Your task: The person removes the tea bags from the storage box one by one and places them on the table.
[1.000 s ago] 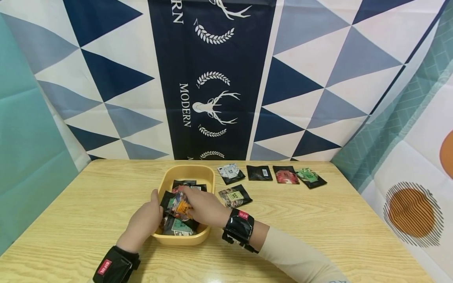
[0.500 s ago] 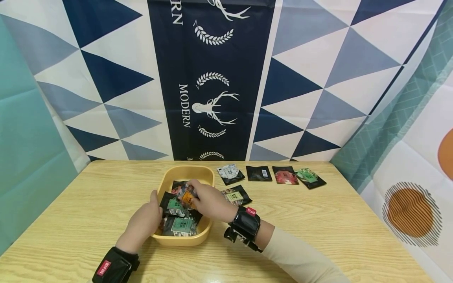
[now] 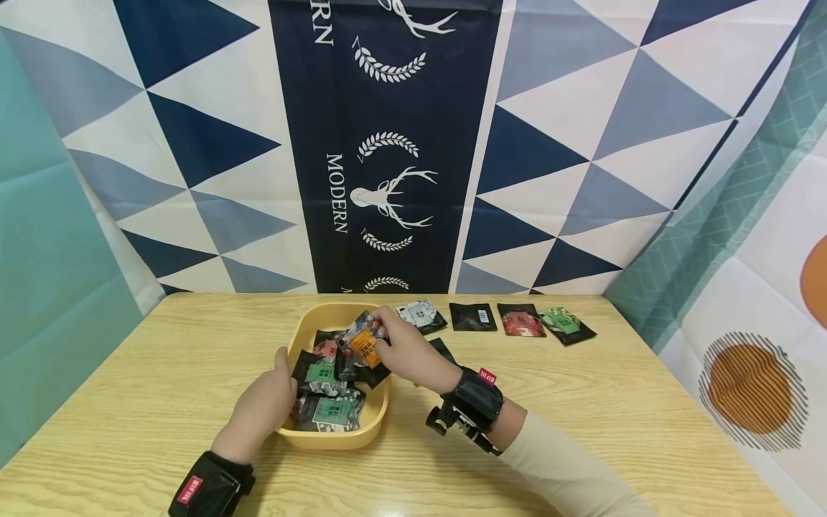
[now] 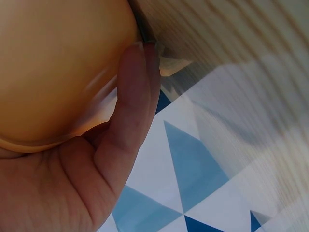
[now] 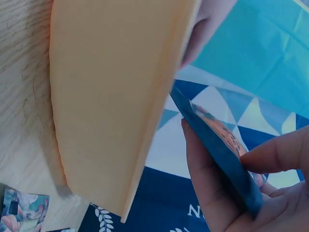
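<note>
A black, colourfully printed packet (image 3: 362, 337) with an orange label (image 3: 366, 349), pinched by the right hand (image 3: 413, 348) over the right side of the yellow tub (image 3: 336, 439), farther right than 0.5 seconds ago. The left hand (image 3: 261, 406) grips the tub's left rim.

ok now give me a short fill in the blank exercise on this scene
1. The held packet in the right hand has an ____ label.
2. The tub that the left hand touches is coloured ____.
3. Along the far edge of the table, the red packet lies directly between the barcode packet and the ____ packet.

Missing words: orange; yellow; green
</note>
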The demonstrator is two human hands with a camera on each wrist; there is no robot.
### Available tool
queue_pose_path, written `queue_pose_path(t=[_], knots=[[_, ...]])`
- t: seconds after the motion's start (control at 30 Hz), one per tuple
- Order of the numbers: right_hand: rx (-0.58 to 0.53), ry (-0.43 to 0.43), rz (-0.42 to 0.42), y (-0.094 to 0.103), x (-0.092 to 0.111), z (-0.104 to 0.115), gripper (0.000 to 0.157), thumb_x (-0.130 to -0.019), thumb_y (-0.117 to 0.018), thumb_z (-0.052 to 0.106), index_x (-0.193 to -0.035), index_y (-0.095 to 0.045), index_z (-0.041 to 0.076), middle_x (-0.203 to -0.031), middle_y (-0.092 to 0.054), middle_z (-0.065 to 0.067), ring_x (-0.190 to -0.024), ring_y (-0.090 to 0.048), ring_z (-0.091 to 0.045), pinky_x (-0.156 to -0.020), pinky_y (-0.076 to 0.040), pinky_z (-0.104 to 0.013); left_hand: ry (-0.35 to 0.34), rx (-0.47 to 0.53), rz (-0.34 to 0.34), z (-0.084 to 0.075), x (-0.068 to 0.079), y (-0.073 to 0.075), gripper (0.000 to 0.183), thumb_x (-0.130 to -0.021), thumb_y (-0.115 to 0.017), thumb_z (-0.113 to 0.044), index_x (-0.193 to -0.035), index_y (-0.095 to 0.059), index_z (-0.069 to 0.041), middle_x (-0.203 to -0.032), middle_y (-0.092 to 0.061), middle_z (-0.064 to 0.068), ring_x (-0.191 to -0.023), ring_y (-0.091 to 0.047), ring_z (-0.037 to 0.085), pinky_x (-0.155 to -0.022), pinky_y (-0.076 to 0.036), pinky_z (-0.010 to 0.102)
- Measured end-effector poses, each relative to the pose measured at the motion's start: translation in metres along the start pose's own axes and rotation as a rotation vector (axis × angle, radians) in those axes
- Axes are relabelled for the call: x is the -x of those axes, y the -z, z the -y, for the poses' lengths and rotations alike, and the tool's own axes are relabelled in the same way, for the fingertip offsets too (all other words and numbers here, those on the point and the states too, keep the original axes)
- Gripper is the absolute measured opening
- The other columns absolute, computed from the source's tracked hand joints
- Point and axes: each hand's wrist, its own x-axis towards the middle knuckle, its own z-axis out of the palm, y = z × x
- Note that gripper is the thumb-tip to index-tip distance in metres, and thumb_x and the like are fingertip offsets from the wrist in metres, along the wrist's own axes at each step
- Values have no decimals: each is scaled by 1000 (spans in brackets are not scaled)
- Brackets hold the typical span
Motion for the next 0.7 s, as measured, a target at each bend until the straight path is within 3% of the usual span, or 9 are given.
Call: queue_pose_path(t=[0.13,0.27,0.43,0.6,0.7], knots=[[-53,-41,-16,8,3,-3,28,-91,-46,5,-118,-44,7,-93,-46,-7,-76,-44,-16,-60,-36,-27,11,1,10,0,1,0,60,-96,-37,-11,-143,-8,14,-53,-50,5,-43,-45,14,-41,-29,26],[-74,-58,-34,19,7,-5,25,-88,-50,6,-113,-45,7,-88,-40,-6,-78,-41,-17,-62,-34,-27,16,-4,14,-1,1,2,60,-96,-37,-12,-142,-8,14,-53,-50,5,-43,-45,15,-41,-29,26],[-93,-74,-56,32,14,-10,21,-89,-55,9,-108,-46,6,-91,-48,-7,-78,-49,-16,-63,-42,-26,18,-13,14,0,0,3,60,-96,-38,-12,-142,-10,15,-54,-51,6,-43,-46,15,-40,-30,26],[-39,-80,-101,44,21,-22,14,-90,-56,11,-97,-45,5,-82,-41,-5,-75,-43,-16,-60,-36,-26,18,2,22,0,0,3,61,-96,-37,-12,-142,-8,14,-53,-50,5,-43,-46,14,-40,-29,26],[-10,-88,-109,49,23,-31,13,-90,-55,9,-98,-45,5,-81,-39,-5,-74,-41,-17,-61,-34,-27,21,10,26,-1,0,2,61,-96,-37,-12,-143,-7,14,-53,-50,5,-43,-45,14,-40,-29,25]])
